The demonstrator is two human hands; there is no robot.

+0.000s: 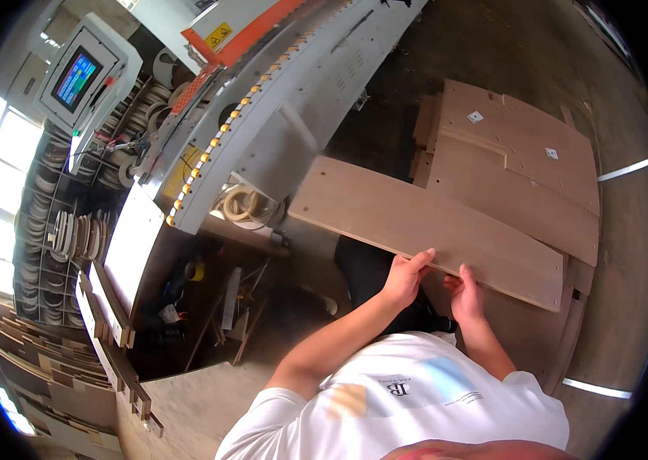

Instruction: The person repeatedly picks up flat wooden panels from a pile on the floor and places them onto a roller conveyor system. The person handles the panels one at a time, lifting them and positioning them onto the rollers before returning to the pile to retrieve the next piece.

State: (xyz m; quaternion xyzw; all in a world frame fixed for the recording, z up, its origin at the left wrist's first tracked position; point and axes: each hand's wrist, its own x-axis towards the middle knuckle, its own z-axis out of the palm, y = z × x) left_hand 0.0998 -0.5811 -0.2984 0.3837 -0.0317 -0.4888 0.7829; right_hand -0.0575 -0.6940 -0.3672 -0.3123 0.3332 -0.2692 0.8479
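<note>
Both hands clamped on the near long edge of a long tan wooden panel (431, 226): left hand (406, 277) with fingers curled over the top face and thumb beneath, right hand (465, 294) just beside it, pinching the same edge from below. Panel held flat and slightly tilted, clear of the stack of similar boards (527, 165) that lies behind it on the floor, its far end reaching toward the grey conveyor rail of the edge-banding machine (278, 115). Best kept level, with the grip spread wider along the edge, judging by how far the panel overhangs to the left; close-set hands leave that end free to dip or swing. Beyond the machine, a control screen (78, 77) at upper left, coils of edging tape (247, 205) under the rail, and more cut boards (109, 307) stacked at lower left.
</note>
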